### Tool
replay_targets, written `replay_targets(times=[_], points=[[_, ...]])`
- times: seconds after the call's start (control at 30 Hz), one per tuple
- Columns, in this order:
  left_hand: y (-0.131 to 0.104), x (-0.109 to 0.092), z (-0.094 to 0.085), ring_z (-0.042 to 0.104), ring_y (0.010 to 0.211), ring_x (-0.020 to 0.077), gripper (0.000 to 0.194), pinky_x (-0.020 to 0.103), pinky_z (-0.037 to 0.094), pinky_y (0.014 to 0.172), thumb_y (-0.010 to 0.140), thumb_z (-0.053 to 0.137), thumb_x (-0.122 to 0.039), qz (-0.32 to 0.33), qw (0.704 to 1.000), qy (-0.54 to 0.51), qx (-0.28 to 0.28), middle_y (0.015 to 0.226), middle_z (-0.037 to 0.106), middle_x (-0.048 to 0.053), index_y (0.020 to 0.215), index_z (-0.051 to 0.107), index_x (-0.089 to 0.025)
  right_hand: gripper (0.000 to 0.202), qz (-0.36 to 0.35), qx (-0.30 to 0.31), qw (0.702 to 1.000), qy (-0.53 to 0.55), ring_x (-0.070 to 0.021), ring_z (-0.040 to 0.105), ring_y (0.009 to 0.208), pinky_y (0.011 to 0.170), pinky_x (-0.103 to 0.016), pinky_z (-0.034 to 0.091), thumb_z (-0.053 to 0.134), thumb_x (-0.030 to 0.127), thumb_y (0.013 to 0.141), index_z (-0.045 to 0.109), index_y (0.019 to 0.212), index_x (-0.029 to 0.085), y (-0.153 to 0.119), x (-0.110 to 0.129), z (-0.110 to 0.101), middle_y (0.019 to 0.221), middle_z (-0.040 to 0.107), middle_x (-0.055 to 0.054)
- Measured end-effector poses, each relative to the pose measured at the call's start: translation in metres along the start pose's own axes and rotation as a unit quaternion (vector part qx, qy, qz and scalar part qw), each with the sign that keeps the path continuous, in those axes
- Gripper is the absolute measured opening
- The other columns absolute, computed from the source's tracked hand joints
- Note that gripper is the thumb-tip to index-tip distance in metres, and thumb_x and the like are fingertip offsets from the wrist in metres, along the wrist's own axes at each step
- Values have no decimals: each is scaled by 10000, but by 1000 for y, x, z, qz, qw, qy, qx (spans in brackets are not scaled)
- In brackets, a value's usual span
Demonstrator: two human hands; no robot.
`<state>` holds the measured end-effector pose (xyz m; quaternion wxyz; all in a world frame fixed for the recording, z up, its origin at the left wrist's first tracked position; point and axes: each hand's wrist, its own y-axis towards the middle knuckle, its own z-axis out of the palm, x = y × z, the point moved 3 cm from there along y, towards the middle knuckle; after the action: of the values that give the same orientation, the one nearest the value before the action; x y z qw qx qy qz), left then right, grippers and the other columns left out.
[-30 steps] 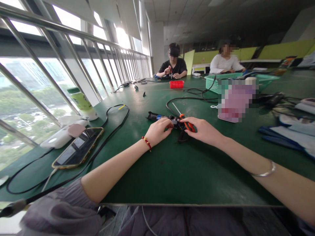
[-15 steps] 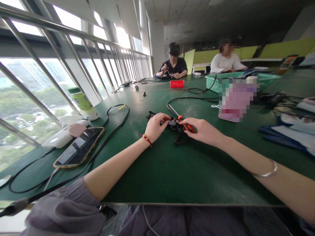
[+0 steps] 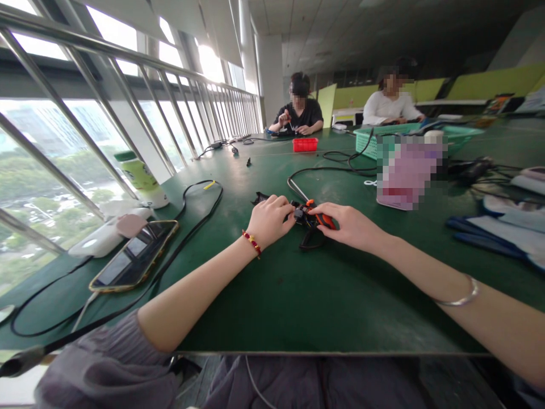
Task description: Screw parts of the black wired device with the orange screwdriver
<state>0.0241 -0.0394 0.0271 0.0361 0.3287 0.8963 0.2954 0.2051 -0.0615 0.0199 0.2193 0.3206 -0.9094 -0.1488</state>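
A small black device (image 3: 302, 216) with bare wiring lies low over the table in front of me. My left hand (image 3: 271, 220) is closed at its left side, thumb and fingers pinched on it; the fingertips partly hide the grip. My right hand (image 3: 347, 225) is closed around the orange-and-black handle of a screwdriver (image 3: 327, 220), right beside the device. Its thin metal shaft points away from me, up and to the left. A black curved part (image 3: 312, 243) sticks out below the device, and another black piece (image 3: 259, 197) shows beyond my left hand.
On the left lie a phone (image 3: 135, 255), a white device (image 3: 96, 241), black cables and a green cup (image 3: 140, 177). Farther off stand a red box (image 3: 305, 145) and a green basket (image 3: 366, 142). Blue-white gloves (image 3: 498, 227) lie right. Two people sit at the far side.
My left thumb and fingers have drawn closer together at the device. The right hand keeps its hold on the screwdriver. The whole view has shifted slightly.
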Motion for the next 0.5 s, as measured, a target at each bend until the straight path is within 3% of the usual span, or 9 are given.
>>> replay_targets(times=[0.23, 0.37, 0.5], points=[[3, 2, -12, 588, 859, 168, 248, 250, 437, 642, 840, 464, -257, -4, 995, 34, 96, 877, 653, 27, 938, 690, -230, 361, 3, 15, 1000, -10, -200, 614, 978, 867, -353, 490, 501, 239, 792, 544, 1150, 217, 0, 0, 0, 1204, 580, -39], [1, -3, -17, 587, 854, 187, 250, 275, 436, 652, 845, 472, -214, 45, 987, 93, 125, 889, 656, 42, 1009, 661, -207, 364, 7, 17, 1000, -14, -205, 613, 981, 861, -362, 494, 501, 239, 792, 540, 1153, 220, -1, 1, 0, 1212, 574, -36], [-3, -10, -18, 584, 873, 188, 193, 284, 436, 684, 829, 499, -156, 101, 981, 106, 129, 889, 651, 49, 914, 669, -193, 376, 5, 20, 1000, -12, -206, 609, 991, 874, -365, 489, 509, 228, 785, 537, 1159, 217, -1, 1, 0, 1208, 576, -40]])
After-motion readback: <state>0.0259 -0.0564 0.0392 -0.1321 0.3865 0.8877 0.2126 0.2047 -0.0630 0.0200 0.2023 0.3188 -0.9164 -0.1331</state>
